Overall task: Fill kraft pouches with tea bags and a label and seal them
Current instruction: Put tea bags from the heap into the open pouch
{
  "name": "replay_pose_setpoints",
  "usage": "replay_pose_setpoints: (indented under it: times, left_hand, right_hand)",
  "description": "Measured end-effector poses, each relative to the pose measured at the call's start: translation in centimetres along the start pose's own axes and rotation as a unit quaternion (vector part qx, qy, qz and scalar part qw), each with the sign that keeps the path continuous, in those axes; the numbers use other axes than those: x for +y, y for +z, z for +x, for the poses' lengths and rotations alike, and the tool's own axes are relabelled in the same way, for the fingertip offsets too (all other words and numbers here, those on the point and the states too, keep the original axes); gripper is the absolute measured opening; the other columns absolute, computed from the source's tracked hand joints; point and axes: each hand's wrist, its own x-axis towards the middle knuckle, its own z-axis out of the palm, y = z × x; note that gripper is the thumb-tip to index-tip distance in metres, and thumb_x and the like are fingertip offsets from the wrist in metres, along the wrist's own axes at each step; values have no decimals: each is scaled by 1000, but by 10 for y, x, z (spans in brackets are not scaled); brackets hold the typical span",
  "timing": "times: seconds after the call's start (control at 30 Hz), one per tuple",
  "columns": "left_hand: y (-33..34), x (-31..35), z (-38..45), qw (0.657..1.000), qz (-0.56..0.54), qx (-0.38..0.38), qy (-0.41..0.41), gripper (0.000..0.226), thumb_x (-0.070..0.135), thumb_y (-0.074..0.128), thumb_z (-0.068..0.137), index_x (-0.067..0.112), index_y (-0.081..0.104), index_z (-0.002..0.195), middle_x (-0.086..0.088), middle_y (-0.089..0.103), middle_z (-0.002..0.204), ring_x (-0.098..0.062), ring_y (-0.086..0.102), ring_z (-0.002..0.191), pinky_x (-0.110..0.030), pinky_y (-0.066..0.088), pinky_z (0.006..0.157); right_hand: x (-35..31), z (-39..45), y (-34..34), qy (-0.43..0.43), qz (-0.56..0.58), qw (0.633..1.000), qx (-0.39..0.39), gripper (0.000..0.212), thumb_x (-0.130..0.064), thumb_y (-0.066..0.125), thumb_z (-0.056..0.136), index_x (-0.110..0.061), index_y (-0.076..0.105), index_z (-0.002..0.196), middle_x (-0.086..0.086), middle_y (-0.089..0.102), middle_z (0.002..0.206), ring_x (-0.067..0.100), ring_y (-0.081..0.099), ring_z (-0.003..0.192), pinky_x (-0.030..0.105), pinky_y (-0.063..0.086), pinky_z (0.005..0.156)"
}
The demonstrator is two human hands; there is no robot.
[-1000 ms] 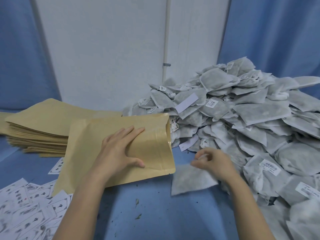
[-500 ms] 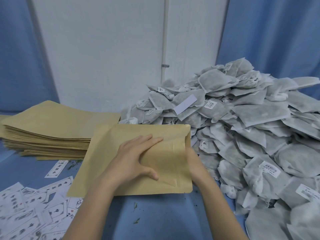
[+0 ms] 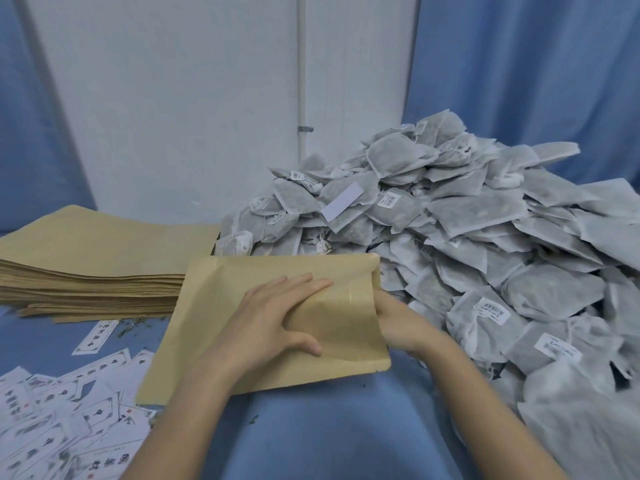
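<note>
kraft pouch [image 3: 242, 306] open; right hand [image 3: 401, 323] reaches inside.

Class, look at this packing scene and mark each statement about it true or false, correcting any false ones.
1. The left hand rests flat on the kraft pouch. True.
2. The right hand is reaching into the pouch's open end. True.
3. The tea bag pile lies left of the pouch. False: it lies to the right.
4. The stack of empty pouches sits on the left. True.
5. The paper labels are stacked on the tea bags. False: they lie scattered at lower left.
</note>
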Motion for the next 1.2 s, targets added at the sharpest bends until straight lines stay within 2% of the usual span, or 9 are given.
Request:
replay_pose_setpoints:
  times: [0.1,0.17,0.33,0.47,0.6,0.7,0.87,1.03,1.2]
  left_hand:
    - [0,8,-2,1000,-11,14,-14,87,50,80,61,56,33,134,16,35,149,-9,27,139,-36,20,115]
    - [3,15,-2,1000,-5,12,-15,89,50,80,61,53,34,136,15,35,149,-10,28,139,-37,21,114]
    - [11,33,-5,1000,-11,16,-22,91,48,82,60,51,34,138,14,35,150,-8,27,139,-37,21,115]
    - [13,41,-8,1000,-13,16,-24,89,44,82,62,49,35,138,13,34,150,-8,27,138,-34,20,115]
    - [10,40,-11,999,-12,21,-32,88,42,82,63,48,36,138,14,35,149,-8,27,138,-34,21,114]
    - [6,39,-13,999,-13,37,-28,87,41,82,64,46,37,138,13,36,148,-7,29,137,-33,21,114]
    - [2,35,-14,998,-10,50,-32,87,42,82,64,47,36,139,11,32,151,-12,25,141,-36,19,115]
    - [-1,35,-17,999,-12,40,29,87,46,82,62,58,30,130,23,31,146,-3,25,137,-26,16,114]
    - [-5,39,-23,997,-26,33,62,84,45,80,65,60,30,130,22,32,148,0,23,138,-24,14,115]
  right_hand:
    - [18,-25,-21,-17,-76,980,185,26,-17,66,83,-24,67,107,-16,67,102,2,61,97,9,43,82]
    - [26,-41,-33,45,-323,904,278,35,-35,67,80,-28,62,114,-12,59,116,9,50,109,16,38,90]
    - [40,-63,-38,252,-534,771,240,56,-33,59,84,-23,35,135,10,41,128,30,41,118,37,37,95]
    - [40,-62,-41,136,-446,820,331,51,0,43,84,-12,39,134,11,55,117,29,52,107,33,41,85]
    - [27,-63,-32,-53,-193,858,473,36,-8,51,90,-15,51,125,0,63,96,19,60,83,21,31,67]
    - [20,-62,-31,-77,35,848,523,24,-20,57,89,-33,55,110,-28,59,96,-4,55,87,15,41,82]
    - [17,-59,-39,-57,497,781,373,17,-7,50,91,-8,60,104,6,70,86,14,68,72,26,55,58]
    - [12,-57,-29,-3,468,860,201,11,-5,48,92,-3,59,96,6,69,72,10,65,59,19,49,45]
    - [-7,-46,-14,-24,72,986,146,13,-8,52,92,-5,60,101,9,68,85,15,63,72,23,52,63]
